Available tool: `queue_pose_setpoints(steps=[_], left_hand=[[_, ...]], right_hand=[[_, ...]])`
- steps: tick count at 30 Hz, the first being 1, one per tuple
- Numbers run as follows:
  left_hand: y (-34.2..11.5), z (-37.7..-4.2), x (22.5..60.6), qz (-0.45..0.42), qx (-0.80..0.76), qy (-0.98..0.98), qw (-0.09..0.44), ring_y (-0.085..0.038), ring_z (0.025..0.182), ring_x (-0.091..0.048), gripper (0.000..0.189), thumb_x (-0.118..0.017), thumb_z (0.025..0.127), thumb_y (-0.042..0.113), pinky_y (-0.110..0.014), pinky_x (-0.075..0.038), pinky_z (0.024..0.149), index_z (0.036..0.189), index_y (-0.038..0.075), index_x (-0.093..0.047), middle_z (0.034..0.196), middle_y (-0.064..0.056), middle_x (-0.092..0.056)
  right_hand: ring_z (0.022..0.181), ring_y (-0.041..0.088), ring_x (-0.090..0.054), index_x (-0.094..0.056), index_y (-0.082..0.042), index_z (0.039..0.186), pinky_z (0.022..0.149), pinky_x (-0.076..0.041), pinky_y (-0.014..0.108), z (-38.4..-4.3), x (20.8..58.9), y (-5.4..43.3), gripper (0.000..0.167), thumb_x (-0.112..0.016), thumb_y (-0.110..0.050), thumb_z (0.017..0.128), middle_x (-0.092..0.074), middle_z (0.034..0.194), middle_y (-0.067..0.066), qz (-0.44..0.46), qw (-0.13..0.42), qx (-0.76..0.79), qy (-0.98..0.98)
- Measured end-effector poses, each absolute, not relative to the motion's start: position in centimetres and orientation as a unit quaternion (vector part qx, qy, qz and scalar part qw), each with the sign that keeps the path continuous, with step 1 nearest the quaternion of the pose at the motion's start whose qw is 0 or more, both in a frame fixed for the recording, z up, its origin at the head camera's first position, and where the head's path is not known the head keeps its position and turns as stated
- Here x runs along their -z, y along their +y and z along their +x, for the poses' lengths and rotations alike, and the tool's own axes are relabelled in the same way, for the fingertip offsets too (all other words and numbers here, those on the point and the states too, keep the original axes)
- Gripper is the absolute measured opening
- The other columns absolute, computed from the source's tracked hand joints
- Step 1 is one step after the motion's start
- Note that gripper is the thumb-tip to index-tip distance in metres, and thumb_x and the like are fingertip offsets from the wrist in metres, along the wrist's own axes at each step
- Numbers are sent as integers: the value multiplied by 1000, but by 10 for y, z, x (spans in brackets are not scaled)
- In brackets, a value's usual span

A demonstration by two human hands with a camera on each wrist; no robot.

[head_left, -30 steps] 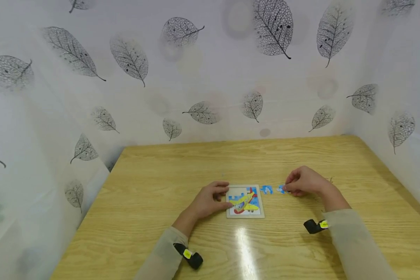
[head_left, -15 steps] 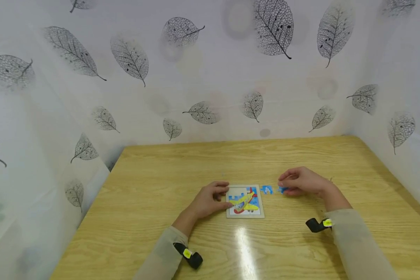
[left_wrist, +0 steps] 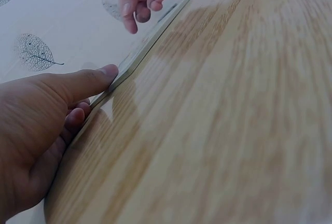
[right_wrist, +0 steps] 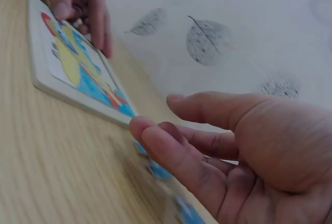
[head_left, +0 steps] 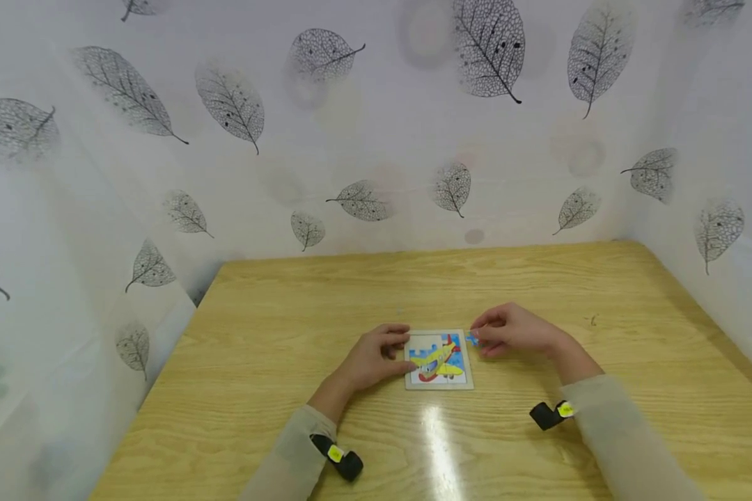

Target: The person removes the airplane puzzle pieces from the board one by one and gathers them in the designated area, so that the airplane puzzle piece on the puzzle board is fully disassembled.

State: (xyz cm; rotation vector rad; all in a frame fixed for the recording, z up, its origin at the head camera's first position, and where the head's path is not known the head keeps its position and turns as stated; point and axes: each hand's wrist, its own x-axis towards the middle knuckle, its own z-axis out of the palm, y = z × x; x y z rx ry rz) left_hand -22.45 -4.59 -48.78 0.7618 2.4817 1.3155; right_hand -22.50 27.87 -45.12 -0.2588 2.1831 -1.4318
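Note:
A square jigsaw puzzle board (head_left: 439, 387) with a light frame and a partly filled yellow airplane picture lies on the table. My left hand (head_left: 376, 358) holds its left side, thumb on the near part and fingers at the far corner. Just off the board's right edge, my right hand (head_left: 514, 330) hovers at a blue puzzle piece (head_left: 471, 339), mostly covered by the fingers in the head view. In the right wrist view, thumb and fingers stand apart with nothing between them. Below them lie that piece (right_wrist: 158, 170) and another blue piece (right_wrist: 189, 211).
The wooden table (head_left: 301, 299) stretches around the board. Behind it hangs a pale curtain (head_left: 382, 139) with a leaf print, which also runs along both sides. Black wrist cameras sit on the left cuff (head_left: 347, 465) and right cuff (head_left: 548, 416).
My right hand has moved left from the outer blue piece to the one beside the board. The left hand and the board have stayed in place.

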Motion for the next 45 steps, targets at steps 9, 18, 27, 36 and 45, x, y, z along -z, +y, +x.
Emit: queue_pose_setpoints(steps=[9,18,27,36,45], left_hand=[[-49,-228,488,250,-442,853,122,-9,102,-57,58,-82,84,31,-21,-49,83,134,9,-64,144,4,-55],[-46,-228,491,235,-458,847,131,-9,94,-56,59,-82,83,32,-22,-48,81,134,11,-63,139,2,-58],[-45,-224,493,236,-450,851,130,-7,95,-56,58,-82,84,33,-21,-48,82,133,10,-64,144,5,-55],[-45,-230,488,246,-446,852,120,-8,95,-56,55,-82,83,33,-21,-48,82,130,9,-66,141,3,-57],[-46,-228,492,242,-448,852,124,-8,91,-55,57,-82,83,34,-21,-48,80,133,11,-64,140,3,-58]], right_hand=[[78,19,-72,-61,9,126,71,-60,34,-218,453,236,40,-60,-22,101,-72,93,14,-113,264,540,791],[72,17,-70,-66,10,119,65,-59,31,-213,453,216,31,-62,-13,99,-72,89,12,-121,227,500,827],[73,15,-68,-69,5,112,65,-58,29,-211,460,217,25,-67,-13,96,-67,87,11,-95,223,518,820],[73,13,-67,-70,3,107,66,-58,27,-210,454,207,21,-73,-9,90,-68,98,14,-57,186,514,835],[74,15,-69,-73,2,104,66,-58,29,-204,450,200,18,-71,-10,91,-70,104,15,-69,156,469,867]])
